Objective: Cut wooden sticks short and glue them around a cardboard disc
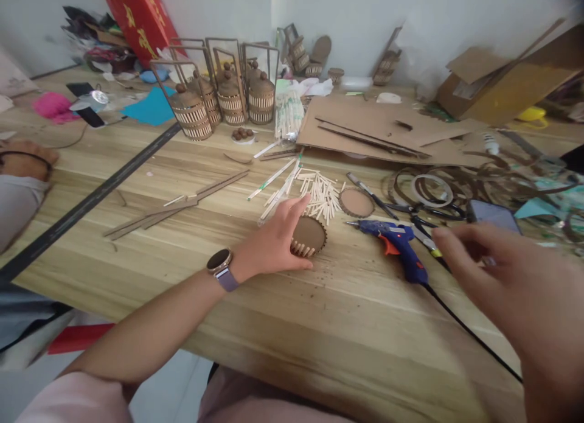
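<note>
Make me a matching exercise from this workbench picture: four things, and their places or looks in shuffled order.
Things
1. Left hand
2. Glue gun
3. Short sticks
4. Wristwatch

Places or looks
A. Pale, heaped loosely on the table
B. Dark face, strapped on just behind a hand
C. Thumb and fingers spread around one side of a round brown base
D. Blue with an orange trigger, nozzle pointing toward the base

Pairs: 1-C, 2-D, 3-A, 4-B
</note>
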`<state>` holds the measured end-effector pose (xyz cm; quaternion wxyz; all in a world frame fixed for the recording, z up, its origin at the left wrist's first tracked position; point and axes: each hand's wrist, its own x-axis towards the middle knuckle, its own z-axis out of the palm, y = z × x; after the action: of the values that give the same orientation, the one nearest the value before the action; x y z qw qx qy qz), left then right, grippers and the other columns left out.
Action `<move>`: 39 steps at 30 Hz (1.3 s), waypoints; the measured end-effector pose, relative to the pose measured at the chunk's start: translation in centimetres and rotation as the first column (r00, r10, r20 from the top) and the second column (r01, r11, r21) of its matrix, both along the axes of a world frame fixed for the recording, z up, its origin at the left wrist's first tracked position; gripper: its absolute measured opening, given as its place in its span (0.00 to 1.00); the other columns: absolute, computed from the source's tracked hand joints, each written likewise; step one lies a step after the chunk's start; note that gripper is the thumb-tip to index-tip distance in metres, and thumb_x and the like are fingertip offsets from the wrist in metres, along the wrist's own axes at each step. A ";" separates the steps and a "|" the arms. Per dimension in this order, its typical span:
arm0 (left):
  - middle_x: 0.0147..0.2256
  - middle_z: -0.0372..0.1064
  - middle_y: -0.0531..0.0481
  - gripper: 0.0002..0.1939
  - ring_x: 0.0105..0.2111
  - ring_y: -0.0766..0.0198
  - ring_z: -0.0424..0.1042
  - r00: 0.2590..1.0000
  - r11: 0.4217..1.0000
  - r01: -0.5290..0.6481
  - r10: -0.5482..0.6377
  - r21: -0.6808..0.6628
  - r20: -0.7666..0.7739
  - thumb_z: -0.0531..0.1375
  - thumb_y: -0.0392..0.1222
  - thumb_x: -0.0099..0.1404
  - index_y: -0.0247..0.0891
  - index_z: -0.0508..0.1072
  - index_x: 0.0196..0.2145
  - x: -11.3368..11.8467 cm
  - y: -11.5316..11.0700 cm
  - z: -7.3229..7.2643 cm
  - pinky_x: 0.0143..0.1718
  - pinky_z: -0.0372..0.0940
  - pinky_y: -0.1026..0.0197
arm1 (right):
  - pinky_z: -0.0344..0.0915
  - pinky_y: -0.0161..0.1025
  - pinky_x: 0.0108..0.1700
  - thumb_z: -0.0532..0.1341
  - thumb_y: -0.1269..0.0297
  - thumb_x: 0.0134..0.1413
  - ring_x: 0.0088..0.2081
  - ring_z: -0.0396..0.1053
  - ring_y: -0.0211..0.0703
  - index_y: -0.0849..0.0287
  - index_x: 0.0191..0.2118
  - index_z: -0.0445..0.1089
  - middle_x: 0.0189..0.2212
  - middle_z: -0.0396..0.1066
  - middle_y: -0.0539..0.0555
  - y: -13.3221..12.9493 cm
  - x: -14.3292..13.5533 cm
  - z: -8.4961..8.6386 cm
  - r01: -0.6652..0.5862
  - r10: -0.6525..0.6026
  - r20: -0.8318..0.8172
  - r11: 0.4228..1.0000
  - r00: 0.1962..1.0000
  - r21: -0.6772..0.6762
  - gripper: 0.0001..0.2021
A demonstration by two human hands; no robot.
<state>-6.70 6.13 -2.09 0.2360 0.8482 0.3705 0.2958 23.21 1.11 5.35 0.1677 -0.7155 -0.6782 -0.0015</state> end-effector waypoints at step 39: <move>0.63 0.46 0.35 0.65 0.63 0.40 0.54 0.993 0.994 -0.109 0.109 -0.008 -0.037 0.72 0.36 0.49 0.50 0.29 0.68 0.1 0.1 -0.3 0.60 0.59 0.39 | 0.63 0.36 0.23 0.65 0.45 0.47 0.22 0.66 0.42 0.57 0.32 0.76 0.18 0.69 0.50 0.2 -2.2 -6.4 -0.379 0.059 -0.744 0.886 0.665 -0.269 0.18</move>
<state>-6.61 6.20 -2.42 0.2171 0.8308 0.4220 0.2907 21.00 1.31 -1.08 0.2672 -0.5876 -0.6259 0.4376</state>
